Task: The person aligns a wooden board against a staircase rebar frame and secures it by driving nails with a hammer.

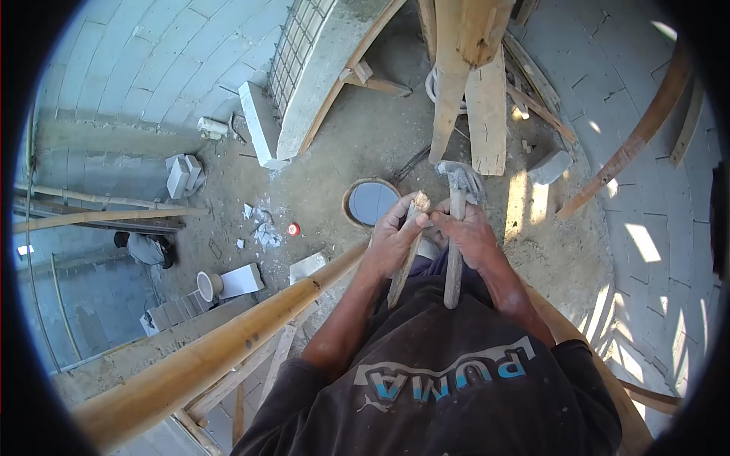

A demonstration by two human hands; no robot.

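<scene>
My left hand (393, 237) is closed around a short wooden stick (404, 272) with a pale, splintered top end. In my right hand (473, 234) is a hammer (454, 277), its greyish head up and its wooden handle pointing down toward my shirt. Both hands are close together in front of my chest, with the thumbs nearly meeting between the stick and the hammer. Just beyond my left hand, on the floor below, stands a round bucket (372, 204) with grey-white liquid in it.
A thick bamboo pole (220, 349) crosses at lower left. Timber posts (485, 114) stand ahead, and a sloping concrete slab (327, 76) rises beside them. White blocks (182, 176), a red lid-like object (293, 229) and rubble lie below. A person (148, 248) is at far left.
</scene>
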